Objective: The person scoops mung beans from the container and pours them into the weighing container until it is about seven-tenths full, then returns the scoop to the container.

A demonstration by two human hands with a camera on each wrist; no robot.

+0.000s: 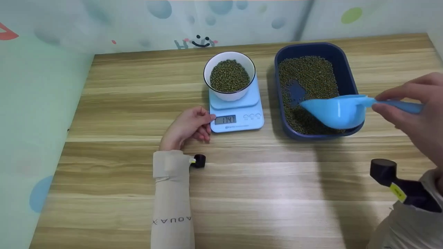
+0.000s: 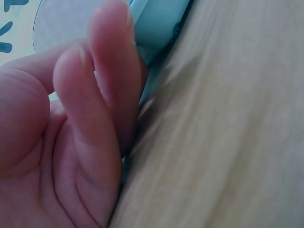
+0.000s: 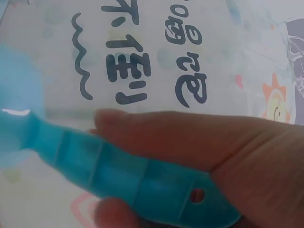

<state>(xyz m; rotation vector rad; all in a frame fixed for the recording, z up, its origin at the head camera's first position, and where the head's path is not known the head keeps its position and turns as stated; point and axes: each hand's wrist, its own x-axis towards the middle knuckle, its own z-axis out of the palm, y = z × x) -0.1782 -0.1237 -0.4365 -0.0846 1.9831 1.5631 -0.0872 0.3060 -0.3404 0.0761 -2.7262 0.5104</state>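
A light blue kitchen scale [image 1: 238,121] reads 174.7 on its display. On it stands a white, dark-rimmed bowl [image 1: 229,93] holding a heap of mung beans [image 1: 229,76]. My left hand [image 1: 189,125] is at the scale's left edge, thumb beside the display and fingers curled along the side. To the right, my right hand [image 1: 417,109] grips the handle of a blue scoop [image 1: 337,112]. The scoop overlaps the near part of a navy tub [image 1: 281,103] in the head view, its spout pointing left. Inside the scoop is hidden.
More mung beans [image 1: 311,74] lie in the tub, with a bare patch of its floor showing. Scale and tub stand side by side on a wooden table [image 1: 121,173]. Behind the table hangs a printed sheet [image 1: 242,20].
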